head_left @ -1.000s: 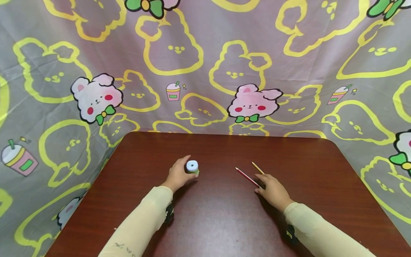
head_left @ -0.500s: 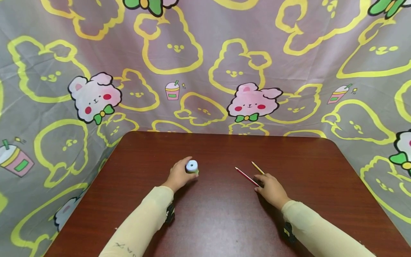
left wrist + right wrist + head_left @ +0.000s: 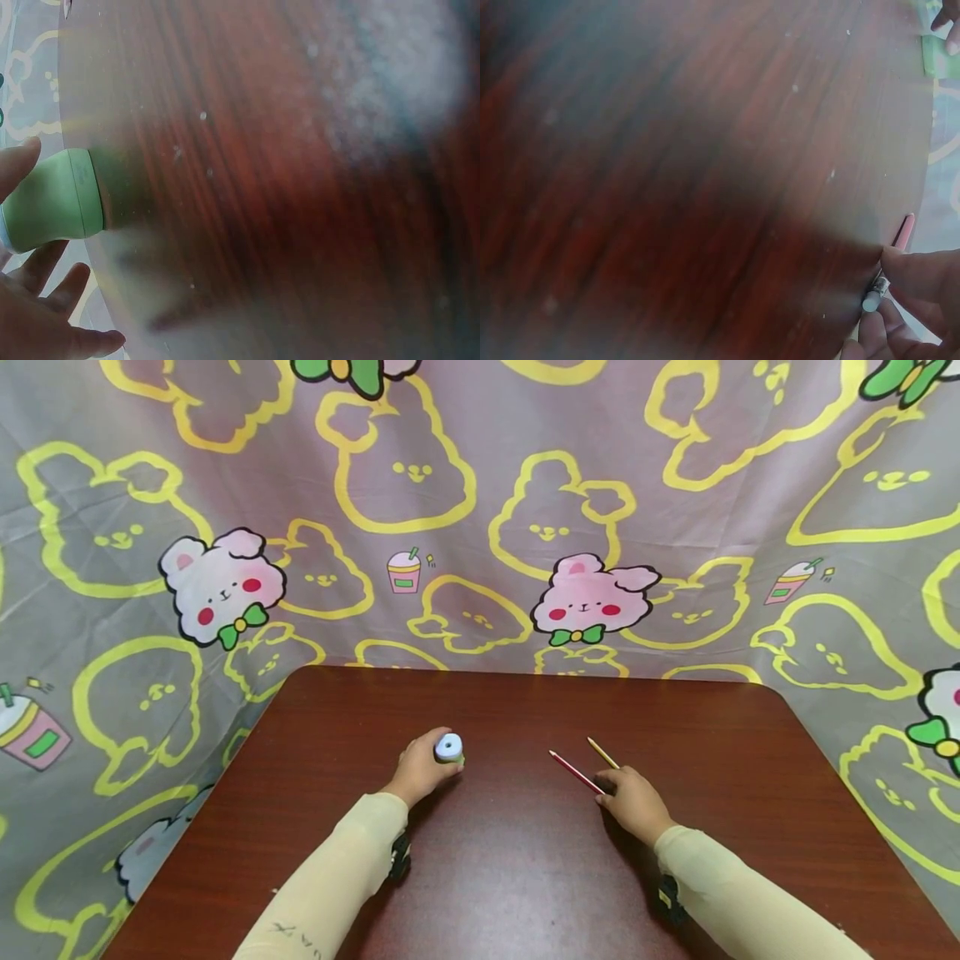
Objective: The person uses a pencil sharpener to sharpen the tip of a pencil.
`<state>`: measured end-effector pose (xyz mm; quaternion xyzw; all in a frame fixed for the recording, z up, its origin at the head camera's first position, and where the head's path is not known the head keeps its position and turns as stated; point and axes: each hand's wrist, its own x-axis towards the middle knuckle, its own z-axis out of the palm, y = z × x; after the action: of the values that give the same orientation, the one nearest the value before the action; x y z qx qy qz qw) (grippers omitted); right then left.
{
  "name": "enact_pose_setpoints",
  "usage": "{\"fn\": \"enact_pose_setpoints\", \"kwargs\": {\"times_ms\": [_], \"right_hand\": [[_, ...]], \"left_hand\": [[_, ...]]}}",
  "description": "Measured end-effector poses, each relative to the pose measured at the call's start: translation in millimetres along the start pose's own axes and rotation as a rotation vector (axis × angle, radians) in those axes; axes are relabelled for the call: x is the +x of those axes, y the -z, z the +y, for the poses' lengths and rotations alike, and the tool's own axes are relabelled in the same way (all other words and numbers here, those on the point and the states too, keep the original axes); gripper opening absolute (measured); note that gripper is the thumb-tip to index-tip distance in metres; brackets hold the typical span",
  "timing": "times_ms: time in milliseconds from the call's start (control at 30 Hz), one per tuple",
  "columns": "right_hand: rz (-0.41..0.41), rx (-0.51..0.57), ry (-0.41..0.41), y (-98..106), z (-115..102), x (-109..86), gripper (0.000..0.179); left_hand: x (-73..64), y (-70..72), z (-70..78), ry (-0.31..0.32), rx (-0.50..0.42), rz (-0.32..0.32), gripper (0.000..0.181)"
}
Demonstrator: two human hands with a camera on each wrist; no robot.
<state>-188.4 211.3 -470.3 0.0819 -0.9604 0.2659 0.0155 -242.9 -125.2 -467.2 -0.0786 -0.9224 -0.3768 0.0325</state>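
Observation:
In the head view, my left hand holds a pencil sharpener between thumb and fingers. Its pale blue-white top has a small dark hole. The left wrist view shows the sharpener's green body on the table, with the thumb on one side and the fingers on the other. My right hand pinches the rear end of a red pencil, whose tip points away and to the left. A metal band and pale eraser show at its end. Beside it lies a yellow pencil, its rear part hidden by the right hand.
Both hands work over a dark reddish-brown table with rounded far corners. A grey-pink cloth printed with yellow outlines and rabbit faces hangs behind it and along both sides. Each wrist carries a small dark device.
My right wrist and forearm have shifted slightly left, while the fingers stay at the red pencil. The left hand and sharpener are almost where they were; both pencils look unmoved.

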Motion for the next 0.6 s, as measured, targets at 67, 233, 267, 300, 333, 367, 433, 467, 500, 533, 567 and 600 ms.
{"fn": "enact_pose_setpoints", "kwargs": {"times_ms": [67, 233, 267, 300, 333, 367, 433, 467, 500, 533, 567, 600], "right_hand": [[0.0, 0.002, -0.005, -0.1, -0.1, 0.1, 0.024], [-0.003, 0.008, -0.013, -0.9, -0.5, 0.8, 0.021], [-0.004, 0.009, -0.017, -0.9, -0.8, 0.8, 0.021], [-0.004, 0.009, -0.018, -0.9, -1.1, 1.3, 0.02], [-0.004, 0.009, -0.021, -0.8, -1.4, 1.6, 0.019], [-0.005, 0.01, -0.027, -0.8, -1.7, 1.9, 0.019], [-0.011, 0.01, -0.041, -0.5, -2.5, 2.3, 0.017], [-0.013, 0.008, -0.046, -0.4, -2.8, 2.5, 0.016], [-0.016, 0.009, -0.051, -0.1, -3.3, 2.8, 0.016], [-0.018, 0.007, -0.056, 0.3, -4.0, 2.8, 0.015], [-0.019, 0.005, -0.06, 0.6, -4.5, 3.0, 0.015], [-0.019, 0.001, -0.061, 1.1, -5.1, 3.2, 0.014]], "left_hand": [[-0.5, 0.4, 0.1, 0.003, -0.013, -0.001, 0.06], [-1.3, 0.9, -0.6, 0.027, -0.06, -0.009, 0.056], [-1.2, 0.8, -1.0, 0.028, -0.068, -0.009, 0.056], [-0.9, 0.7, -1.6, 0.024, -0.071, -0.011, 0.056], [-0.8, 0.5, -1.9, 0.027, -0.082, -0.013, 0.055], [-0.7, 0.1, -2.4, 0.024, -0.087, -0.013, 0.055], [-0.5, -0.2, -3.0, 0.026, -0.099, -0.017, 0.053], [-0.5, -0.4, -3.1, 0.025, -0.104, -0.018, 0.052], [-0.5, -0.5, -3.2, 0.016, -0.104, -0.018, 0.051], [-0.7, -0.7, -3.1, 0.012, -0.108, -0.016, 0.049], [-0.8, -0.9, -3.1, -0.005, -0.102, -0.01, 0.049], [-0.8, -0.9, -2.9, -0.018, -0.101, -0.005, 0.048]]}}
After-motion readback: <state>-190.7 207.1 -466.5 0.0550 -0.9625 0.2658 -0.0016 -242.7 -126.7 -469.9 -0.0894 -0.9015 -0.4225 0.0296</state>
